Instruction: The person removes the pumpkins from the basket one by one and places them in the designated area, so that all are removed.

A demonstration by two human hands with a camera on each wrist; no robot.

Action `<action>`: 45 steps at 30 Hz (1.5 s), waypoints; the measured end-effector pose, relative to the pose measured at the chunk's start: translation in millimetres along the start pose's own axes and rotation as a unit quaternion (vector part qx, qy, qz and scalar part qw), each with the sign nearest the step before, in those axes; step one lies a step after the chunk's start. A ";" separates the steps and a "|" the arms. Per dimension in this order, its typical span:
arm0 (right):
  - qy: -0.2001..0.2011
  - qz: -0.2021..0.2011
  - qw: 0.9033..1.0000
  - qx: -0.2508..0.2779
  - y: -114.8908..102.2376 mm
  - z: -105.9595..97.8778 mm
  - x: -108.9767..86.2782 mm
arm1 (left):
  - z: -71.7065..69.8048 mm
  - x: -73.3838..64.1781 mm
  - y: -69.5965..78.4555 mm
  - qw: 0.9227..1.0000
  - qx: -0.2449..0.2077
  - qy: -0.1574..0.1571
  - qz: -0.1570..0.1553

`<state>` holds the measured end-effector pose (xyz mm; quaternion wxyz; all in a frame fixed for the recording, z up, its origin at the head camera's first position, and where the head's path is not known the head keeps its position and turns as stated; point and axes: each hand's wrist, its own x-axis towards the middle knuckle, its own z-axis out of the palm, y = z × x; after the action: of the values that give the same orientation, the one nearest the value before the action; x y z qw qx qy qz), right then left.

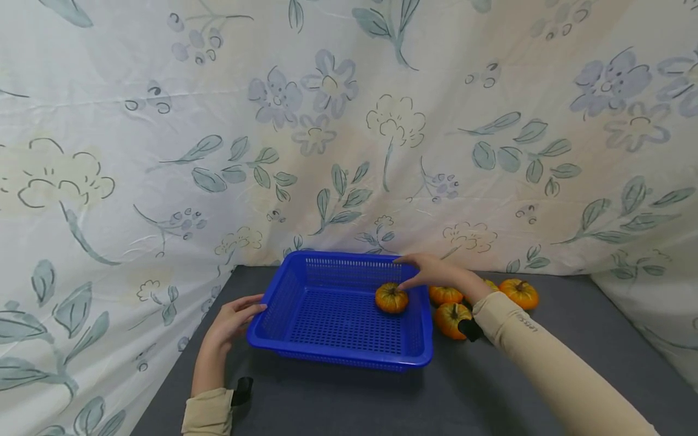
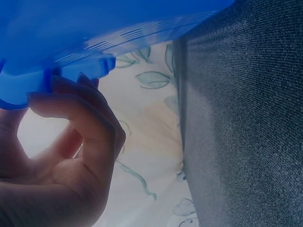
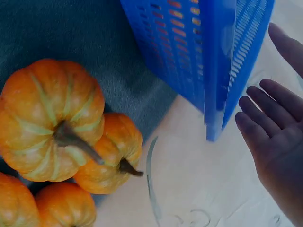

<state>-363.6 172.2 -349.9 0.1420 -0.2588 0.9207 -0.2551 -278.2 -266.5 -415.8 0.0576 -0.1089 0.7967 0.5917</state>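
Note:
A blue plastic basket (image 1: pixel 340 353) with slotted walls stands on the dark table, slightly tilted in the head view. My left hand (image 1: pixel 231 322) holds its left rim; in the left wrist view the curled fingers (image 2: pixel 97 111) and thumb are at the rim's edge. One small orange pumpkin (image 1: pixel 391 301) lies inside, toward the right wall. Over the right rim reaches my right hand (image 1: pixel 431 270), thumb and fingers spread, close above that pumpkin. The right wrist view shows this hand (image 3: pixel 281 127) with its palm bare and fingers extended beside the basket wall (image 3: pixel 218 71).
Several more orange pumpkins sit on the table right of the basket, among them a striped one (image 1: pixel 451 320) and one farther right (image 1: pixel 519 293). A floral cloth (image 1: pixel 338 151) hangs behind the table (image 1: pixel 327 402). Each wrist wears a black strap.

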 end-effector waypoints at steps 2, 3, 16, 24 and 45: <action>-0.022 0.002 1.000 -0.008 -5.7 1.9 6.0 | -0.5 0.0 0.1 1.000 0.001 -0.002 0.000; -0.031 0.003 0.999 -0.015 -8.0 3.0 9.0 | -0.7 0.1 0.2 1.000 0.001 -0.002 0.000; -0.104 0.052 0.993 -0.021 -14.0 20.7 28.9 | -0.6 1.6 0.5 1.000 -0.002 -0.004 -0.005; -0.102 0.067 0.991 -0.050 -14.6 27.2 34.7 | -0.4 0.4 1.7 1.000 -0.001 -0.002 -0.006; -0.119 0.013 0.992 0.027 -19.7 37.8 23.4 | -1.1 1.7 0.9 1.000 -0.001 -0.004 -0.001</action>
<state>-360.0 129.9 -373.6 0.2606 -0.2716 0.8933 -0.2456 -280.1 -267.5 -415.1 0.0618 -0.1072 0.7957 0.5930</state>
